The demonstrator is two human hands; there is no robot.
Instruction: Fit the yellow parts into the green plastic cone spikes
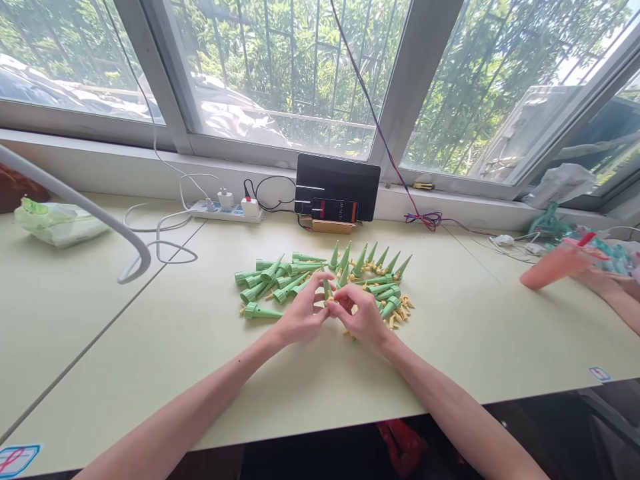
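Observation:
My left hand (306, 312) grips a green plastic cone-shaped spike (327, 288), tip pointing up. Against its lower end, my right hand (364, 313) pinches a small yellow plastic piece (331, 299), partly hidden by the fingers. Left of my hands lies a loose heap of green spikes (255, 292), hollow ends showing. Behind my hands, several green spikes (359, 262) stand on end with yellow pieces at their bases. Beside my right hand are more lying green spikes (385, 291) and a scatter of small yellow pieces (400, 313).
A black tablet (337, 177) leans by the window, with a phone (334, 210) before it. A power strip (227, 211) and white cable lie to the left, near a plastic bag (60, 223). At right, a pink drink cup (555, 265) tilts near another person's arm (613, 293).

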